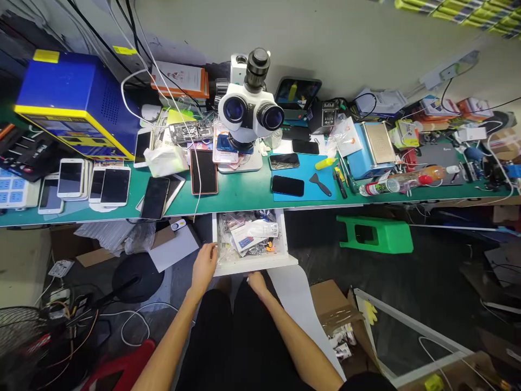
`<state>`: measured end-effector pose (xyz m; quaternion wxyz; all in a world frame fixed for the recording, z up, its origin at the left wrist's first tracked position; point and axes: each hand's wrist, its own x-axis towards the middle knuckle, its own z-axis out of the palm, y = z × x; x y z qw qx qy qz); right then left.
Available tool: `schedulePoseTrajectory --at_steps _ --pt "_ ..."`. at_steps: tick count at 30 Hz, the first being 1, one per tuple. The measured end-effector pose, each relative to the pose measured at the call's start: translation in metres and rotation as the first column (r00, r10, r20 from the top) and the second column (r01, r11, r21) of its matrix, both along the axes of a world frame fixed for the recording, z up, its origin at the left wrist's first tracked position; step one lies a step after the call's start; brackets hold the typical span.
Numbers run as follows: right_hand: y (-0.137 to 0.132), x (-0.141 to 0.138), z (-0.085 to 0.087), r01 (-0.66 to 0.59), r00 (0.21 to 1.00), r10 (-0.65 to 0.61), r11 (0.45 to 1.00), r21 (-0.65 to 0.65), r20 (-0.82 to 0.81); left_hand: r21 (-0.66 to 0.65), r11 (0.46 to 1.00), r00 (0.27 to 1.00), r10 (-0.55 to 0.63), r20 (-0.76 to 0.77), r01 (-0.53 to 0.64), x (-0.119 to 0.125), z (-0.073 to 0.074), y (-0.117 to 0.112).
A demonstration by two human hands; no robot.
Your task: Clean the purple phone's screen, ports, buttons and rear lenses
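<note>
A white drawer (252,266) stands pulled out below the green bench, filled with small plastic bags, a white box with a blue label (243,239), a white packet (264,229) and loose bits. My left hand (204,265) is at its left front corner, fingers bent over the side wall. Just below the drawer's front edge is my right hand (256,281), its fingers curled; whatever is in them, if anything, is hidden. Above the drawer, several phones lie on the bench, one a dark phone (287,185) on a blue mat (317,190).
A white microscope (252,103) stands at the bench's middle, a blue and yellow machine (77,103) at the left. Bottles (380,187) and tools lie to the right. Below are a green stool (376,234), a cardboard box (331,304) and a fan (24,331).
</note>
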<state>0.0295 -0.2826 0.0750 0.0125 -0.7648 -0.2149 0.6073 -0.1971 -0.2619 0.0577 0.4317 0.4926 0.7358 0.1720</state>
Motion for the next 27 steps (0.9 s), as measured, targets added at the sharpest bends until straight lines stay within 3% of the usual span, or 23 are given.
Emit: schedulePoseTrajectory --at_steps 4,7,12,15,22,27 --pt "0.003 0.019 0.039 -0.325 0.945 0.322 0.944 0.055 0.064 0.104 0.974 0.979 -0.198 -0.058 0.203 0.044 -0.007 0.016" --pt "0.036 0.038 0.052 -0.498 0.859 0.471 0.86 0.113 0.2 0.13 0.951 0.956 -0.265 -0.123 0.281 0.069 -0.014 0.012" --pt "0.115 0.045 0.03 -0.724 0.673 0.65 0.678 0.13 0.353 0.121 0.934 0.93 -0.31 -0.198 0.337 0.083 -0.02 -0.01" --pt "0.138 0.035 0.01 -0.807 0.571 0.73 0.584 0.09 0.377 0.117 0.928 0.922 -0.327 -0.206 0.355 0.082 -0.02 -0.02" --pt "0.114 0.039 -0.001 -0.863 0.473 0.802 0.506 0.006 0.364 0.116 0.951 0.951 -0.265 -0.161 0.285 0.077 -0.013 -0.034" --pt "0.092 0.058 0.002 -0.863 0.479 0.812 0.506 0.006 0.333 0.087 0.995 0.985 -0.04 -0.171 0.055 0.081 -0.019 -0.025"
